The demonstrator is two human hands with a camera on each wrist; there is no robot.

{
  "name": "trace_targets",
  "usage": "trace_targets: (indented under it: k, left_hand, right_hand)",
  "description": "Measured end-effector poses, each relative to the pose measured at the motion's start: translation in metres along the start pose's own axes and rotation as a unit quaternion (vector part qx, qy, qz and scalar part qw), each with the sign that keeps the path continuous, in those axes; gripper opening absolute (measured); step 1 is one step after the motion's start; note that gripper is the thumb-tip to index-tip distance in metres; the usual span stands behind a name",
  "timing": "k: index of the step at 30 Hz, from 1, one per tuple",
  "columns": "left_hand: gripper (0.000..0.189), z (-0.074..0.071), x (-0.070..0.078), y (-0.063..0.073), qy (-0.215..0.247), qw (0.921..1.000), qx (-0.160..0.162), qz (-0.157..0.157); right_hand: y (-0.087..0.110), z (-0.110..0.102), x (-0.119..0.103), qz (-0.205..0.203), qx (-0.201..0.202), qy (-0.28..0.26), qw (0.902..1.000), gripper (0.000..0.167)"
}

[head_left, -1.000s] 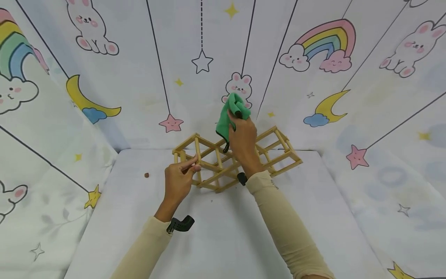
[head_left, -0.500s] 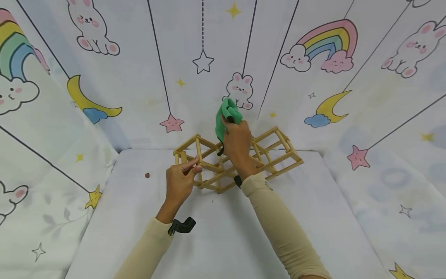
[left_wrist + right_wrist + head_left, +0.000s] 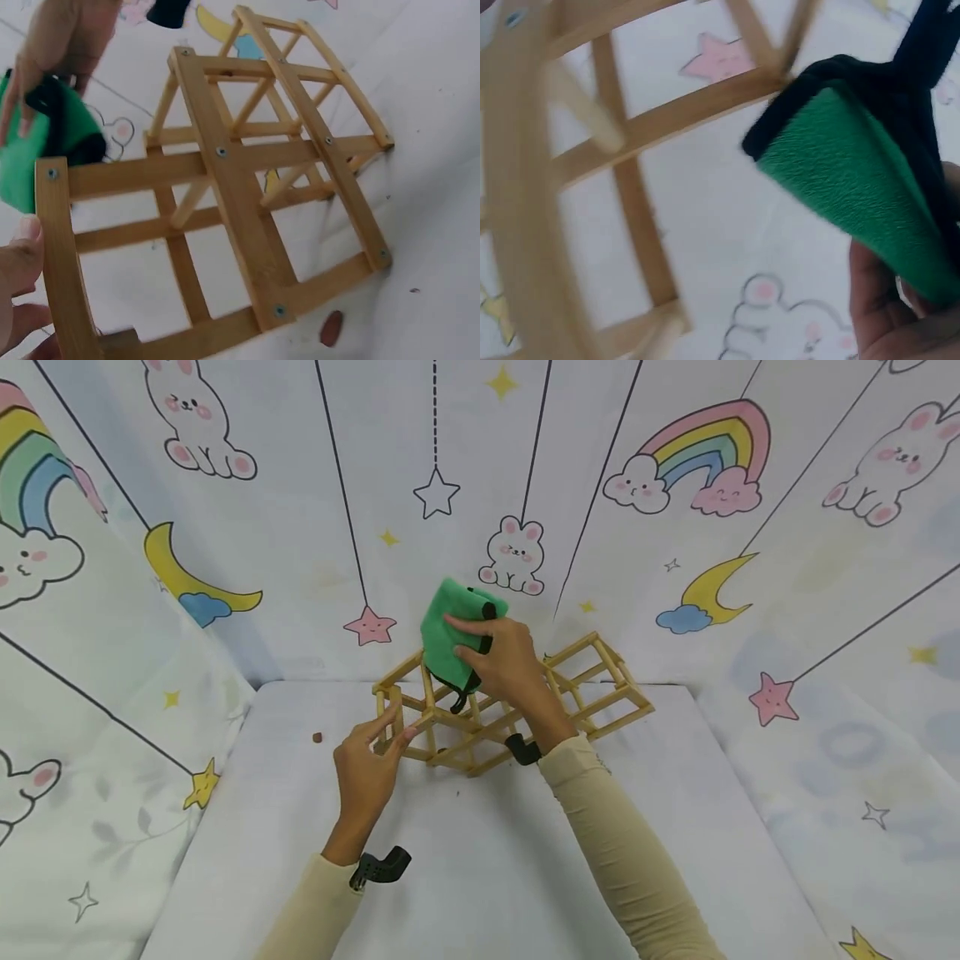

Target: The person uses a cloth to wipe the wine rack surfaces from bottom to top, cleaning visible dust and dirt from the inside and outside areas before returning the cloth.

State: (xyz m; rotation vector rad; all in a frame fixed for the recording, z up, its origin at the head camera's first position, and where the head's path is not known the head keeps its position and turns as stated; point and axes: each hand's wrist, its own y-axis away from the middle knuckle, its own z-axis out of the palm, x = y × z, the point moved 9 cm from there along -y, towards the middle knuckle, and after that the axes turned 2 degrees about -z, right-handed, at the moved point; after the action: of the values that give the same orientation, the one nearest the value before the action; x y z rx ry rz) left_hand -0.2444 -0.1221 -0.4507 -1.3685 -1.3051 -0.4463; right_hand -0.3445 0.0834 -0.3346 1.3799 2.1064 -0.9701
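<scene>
A wooden lattice rack (image 3: 471,745), made of crossed flat slats and round dowels with small metal screws, stands on the white table near the back wall. My left hand (image 3: 365,772) holds its left end, thumb and fingertips at an end slat (image 3: 56,255). Over the rack's left half, my right hand (image 3: 510,662) pinches a folded green cloth (image 3: 448,635) with black edging and a black loop. The cloth hides part of the rack's top. In the right wrist view, the cloth (image 3: 840,165) hangs beside the slats, partly covering the fingers.
A small brown piece (image 3: 317,737) lies on the white tabletop (image 3: 465,877) left of the rack. Behind and to both sides rise fabric walls (image 3: 300,527) printed with rabbits, stars and rainbows. Black camera mounts (image 3: 381,866) sit on both wrists.
My right hand has brought the green cloth leftward along the rack to its left part, turning it flatter. My left hand has shifted slightly left and down, its fingers spread wider.
</scene>
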Motion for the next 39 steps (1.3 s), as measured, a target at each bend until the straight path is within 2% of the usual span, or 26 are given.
trace_targets:
  k: [4, 6, 8, 10, 12, 14, 16, 17, 19, 21, 23, 25, 26, 27, 28, 29, 30, 32, 33, 34, 36, 37, 39]
  left_hand:
    - [0.056, -0.015, -0.023, 0.011, 0.013, 0.9974, 0.046, -0.054]
    - [0.056, -0.016, -0.033, 0.016, 0.031, 0.994, 0.057, -0.089]
    - [0.055, -0.013, -0.045, 0.022, 0.072, 0.9877, 0.058, -0.126]
    - [0.055, -0.008, -0.054, 0.026, 0.119, 0.9784, 0.06, -0.158]
    - [0.053, -0.002, -0.062, 0.03, 0.164, 0.9671, 0.062, -0.185]
    - [0.05, 0.001, -0.068, 0.033, 0.185, 0.9595, 0.067, -0.202]
    - [0.047, 0.004, -0.072, 0.035, 0.193, 0.9553, 0.071, -0.212]
    - [0.046, 0.005, -0.072, 0.035, 0.193, 0.9544, 0.071, -0.216]
    - [0.043, 0.006, -0.074, 0.036, 0.197, 0.9525, 0.073, -0.221]
    - [0.041, 0.007, -0.075, 0.035, 0.203, 0.9499, 0.074, -0.226]
    - [0.038, 0.007, -0.076, 0.035, 0.207, 0.948, 0.076, -0.23]
    - [0.037, 0.006, -0.077, 0.035, 0.209, 0.9469, 0.078, -0.232]
    - [0.036, 0.006, -0.078, 0.035, 0.208, 0.9467, 0.079, -0.233]
    - [0.036, 0.005, -0.078, 0.035, 0.207, 0.9472, 0.08, -0.232]
    - [0.035, 0.004, -0.079, 0.035, 0.204, 0.9479, 0.081, -0.231]
    - [0.035, 0.002, -0.08, 0.035, 0.203, 0.948, 0.082, -0.231]
    - [0.035, 0.001, -0.08, 0.035, 0.201, 0.9481, 0.084, -0.231]
    - [0.034, 0.0, -0.082, 0.036, 0.202, 0.9473, 0.087, -0.234]
    - [0.033, 0.0, -0.083, 0.036, 0.203, 0.9467, 0.087, -0.235]
    - [0.033, 0.0, -0.083, 0.037, 0.206, 0.9455, 0.087, -0.237]
    - [0.033, 0.0, -0.084, 0.038, 0.216, 0.9432, 0.085, -0.238]
    - [0.033, 0.001, -0.084, 0.038, 0.221, 0.9423, 0.084, -0.237]
    - [0.033, 0.001, -0.084, 0.037, 0.231, 0.9407, 0.084, -0.234]
  right_hand:
    - [-0.011, 0.015, -0.029, -0.051, -0.026, -0.085, 0.9948, 0.046]
    - [-0.018, 0.028, -0.037, -0.058, -0.055, -0.109, 0.9908, 0.047]
    - [-0.026, 0.044, -0.04, -0.051, -0.089, -0.108, 0.9888, 0.048]
    - [-0.034, 0.064, -0.037, -0.032, -0.135, -0.076, 0.9874, 0.049]
    - [-0.039, 0.085, -0.031, -0.021, -0.188, -0.007, 0.9819, 0.05]
    - [-0.041, 0.104, -0.027, -0.038, -0.236, 0.087, 0.967, 0.05]
    - [-0.044, 0.118, -0.024, -0.071, -0.261, 0.175, 0.9469, 0.048]
    - [-0.046, 0.122, -0.024, -0.09, -0.26, 0.211, 0.938, 0.047]
    - [-0.051, 0.126, -0.027, -0.129, -0.232, 0.266, 0.9269, 0.045]
    - [-0.057, 0.123, -0.031, -0.147, -0.186, 0.294, 0.9258, 0.044]
    - [-0.062, 0.115, -0.035, -0.145, -0.142, 0.292, 0.9345, 0.044]
    - [-0.066, 0.109, -0.037, -0.127, -0.119, 0.262, 0.9493, 0.045]
    - [-0.067, 0.108, -0.036, -0.111, -0.123, 0.234, 0.9581, 0.045]
    - [-0.067, 0.108, -0.036, -0.096, -0.139, 0.213, 0.9623, 0.046]
    - [-0.067, 0.111, -0.034, -0.08, -0.164, 0.201, 0.9625, 0.048]
    - [-0.066, 0.116, -0.032, -0.073, -0.193, 0.199, 0.9581, 0.049]
    - [-0.065, 0.122, -0.031, -0.071, -0.225, 0.208, 0.9494, 0.049]
    - [-0.062, 0.132, -0.03, -0.088, -0.271, 0.242, 0.9276, 0.048]
    - [-0.062, 0.135, -0.031, -0.105, -0.274, 0.264, 0.9187, 0.048]
    - [-0.064, 0.136, -0.033, -0.123, -0.262, 0.283, 0.9144, 0.047]
    - [-0.07, 0.132, -0.04, -0.15, -0.206, 0.302, 0.9187, 0.045]
    - [-0.074, 0.129, -0.043, -0.154, -0.177, 0.296, 0.926, 0.044]
    - [-0.078, 0.127, -0.047, -0.148, -0.159, 0.272, 0.9377, 0.045]
